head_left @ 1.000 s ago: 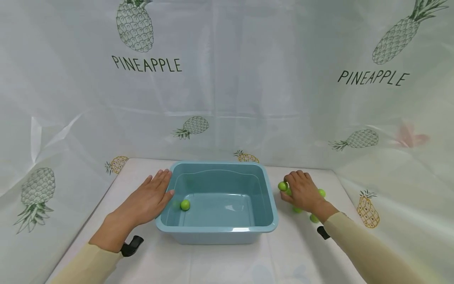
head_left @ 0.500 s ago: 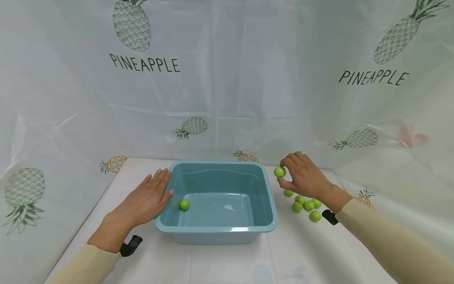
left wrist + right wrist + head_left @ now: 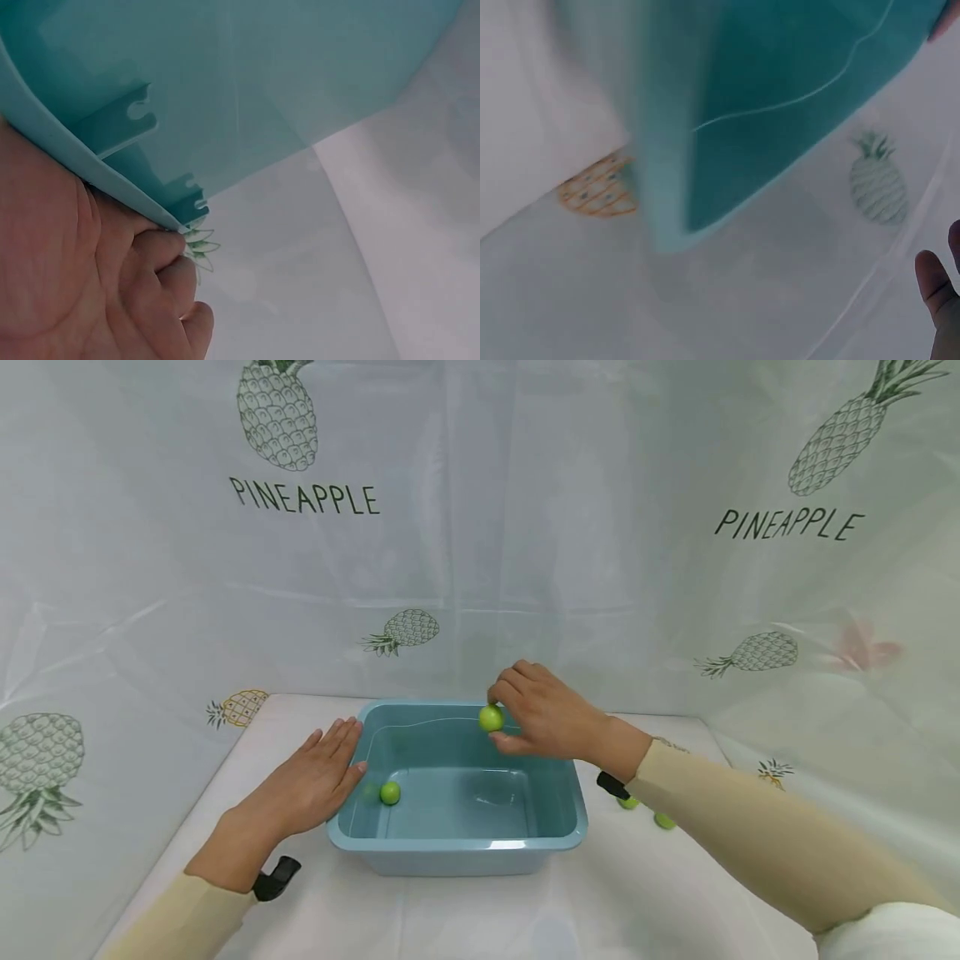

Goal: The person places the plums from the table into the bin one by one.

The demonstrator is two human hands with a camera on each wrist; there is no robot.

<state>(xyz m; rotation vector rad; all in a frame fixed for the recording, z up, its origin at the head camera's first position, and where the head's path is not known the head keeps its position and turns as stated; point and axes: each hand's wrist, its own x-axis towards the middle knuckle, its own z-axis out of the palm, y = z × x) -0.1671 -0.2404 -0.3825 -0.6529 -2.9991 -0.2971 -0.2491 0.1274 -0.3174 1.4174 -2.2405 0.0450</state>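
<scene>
A light blue plastic basin (image 3: 457,843) stands on the table, with one small round green fruit (image 3: 390,792) lying in its left part. My left hand (image 3: 318,781) rests straight-fingered along the basin's left rim; the left wrist view shows that palm (image 3: 52,247) against the rim (image 3: 82,154). Over the basin's back right side, my right hand (image 3: 551,714) pinches another small green fruit (image 3: 491,718) between thumb and fingers. The right wrist view catches only part of the right hand (image 3: 939,296) at its edge, and the pinched fruit is out of sight there.
Right of the basin, more green fruits (image 3: 664,820) lie on the white-covered table (image 3: 465,918), partly hidden by the right forearm. A pineapple-print sheet (image 3: 480,560) hangs behind and at the sides.
My right hand has lifted a green fruit from the group on the right and carried it leftward over the basin. The left hand has stayed at the rim.
</scene>
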